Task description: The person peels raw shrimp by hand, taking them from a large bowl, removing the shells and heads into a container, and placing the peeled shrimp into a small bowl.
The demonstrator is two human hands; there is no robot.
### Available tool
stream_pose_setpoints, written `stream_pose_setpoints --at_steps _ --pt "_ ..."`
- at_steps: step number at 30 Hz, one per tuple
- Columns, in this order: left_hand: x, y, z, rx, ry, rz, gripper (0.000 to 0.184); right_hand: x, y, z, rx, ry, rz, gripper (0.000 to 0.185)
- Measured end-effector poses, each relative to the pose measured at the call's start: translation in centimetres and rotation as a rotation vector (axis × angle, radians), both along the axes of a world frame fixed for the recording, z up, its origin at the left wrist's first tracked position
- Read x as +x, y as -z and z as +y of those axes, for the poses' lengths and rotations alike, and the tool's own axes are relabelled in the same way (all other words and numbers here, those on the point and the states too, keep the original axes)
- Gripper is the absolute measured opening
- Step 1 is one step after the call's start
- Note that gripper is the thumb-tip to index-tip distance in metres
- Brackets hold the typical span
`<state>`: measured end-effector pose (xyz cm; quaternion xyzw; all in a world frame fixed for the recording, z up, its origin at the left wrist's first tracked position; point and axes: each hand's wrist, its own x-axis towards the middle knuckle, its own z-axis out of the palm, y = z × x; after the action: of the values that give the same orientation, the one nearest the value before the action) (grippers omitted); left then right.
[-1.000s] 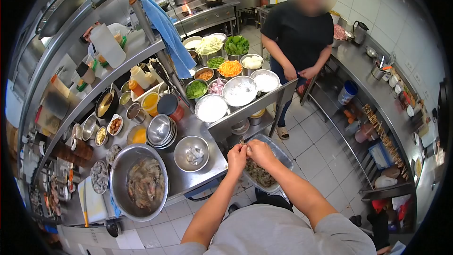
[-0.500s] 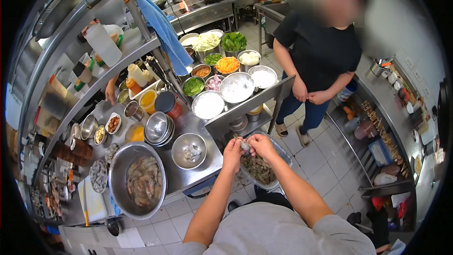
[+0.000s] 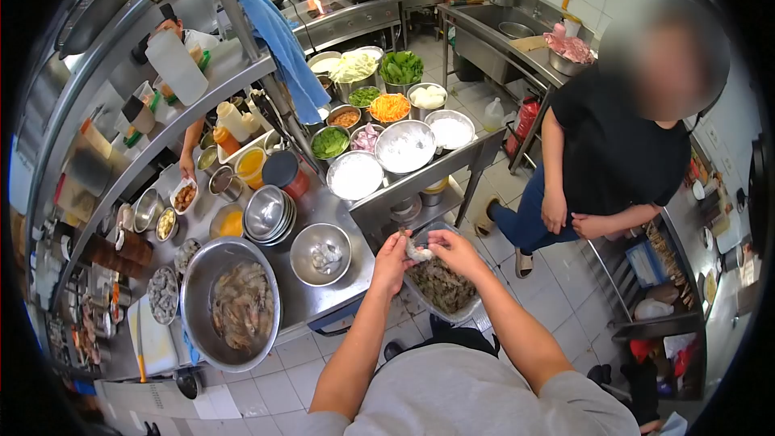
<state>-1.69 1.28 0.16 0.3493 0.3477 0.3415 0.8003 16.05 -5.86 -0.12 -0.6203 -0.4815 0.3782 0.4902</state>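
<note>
The person's bare left forearm (image 3: 356, 347) and right forearm (image 3: 518, 321) slant inward from the shoulders, meeting ahead of the torso. The left hand (image 3: 392, 262) and right hand (image 3: 454, 253) are nearly level, close together but slightly apart, backs upward, fingers bent inward in facing pinches.

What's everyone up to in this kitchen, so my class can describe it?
One person's left hand and right hand hold a pale shrimp above a tub of dark scraps, perhaps shells. On the counter to the left, a small bowl holds a few similar pieces, and a large bowl holds seemingly unpeeled shrimp. A co-worker in black stands nearby.
</note>
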Motion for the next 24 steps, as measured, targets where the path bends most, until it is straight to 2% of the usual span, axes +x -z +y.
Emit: stream_pose_setpoints --at_steps 3,4,7,11,14,17,19,20,23,24 --pt "0.9 -0.2 -0.7 0.005 0.071 0.005 0.025 -1.5 -0.9 0.8 -0.024 -0.089 0.075 0.031" --pt "1.1 0.1 -0.8 0.033 0.072 0.019 0.025 -1.4 -1.7 0.8 -0.037 -0.099 -0.128 0.019" --pt "1.6 0.8 -1.5 0.086 0.025 0.068 0.023 -2.3 -2.5 1.0 -0.003 0.016 -0.230 0.013" --pt "1.2 1.3 -1.6 0.091 -0.089 0.079 0.021 -3.1 -3.8 0.9 0.025 0.007 -0.302 0.012" --pt "-0.3 1.3 -0.7 0.031 -0.135 0.110 0.016 -3.0 -3.6 1.2 0.157 -0.102 -0.177 0.012" --pt "-1.7 -0.3 -0.8 0.143 -0.089 0.071 0.017 -2.2 -4.6 2.2 0.168 0.018 -0.159 0.016" --pt "-2.4 -0.2 -0.5 0.138 -0.061 0.086 0.018 -1.6 -5.0 2.9 0.483 0.004 -0.487 0.018" --pt "-2.8 0.0 -0.3 0.173 0.002 0.112 0.018 -1.6 -5.1 2.8 0.479 0.003 -0.487 0.018" --pt "-3.9 -0.9 -0.2 0.211 0.087 0.178 0.017 -1.6 -4.7 2.8 0.236 -0.400 -0.590 0.019" --pt "-4.4 -1.3 -0.2 0.221 0.167 0.230 0.016 -2.1 -2.6 3.1 0.228 -0.418 -0.528 0.017"
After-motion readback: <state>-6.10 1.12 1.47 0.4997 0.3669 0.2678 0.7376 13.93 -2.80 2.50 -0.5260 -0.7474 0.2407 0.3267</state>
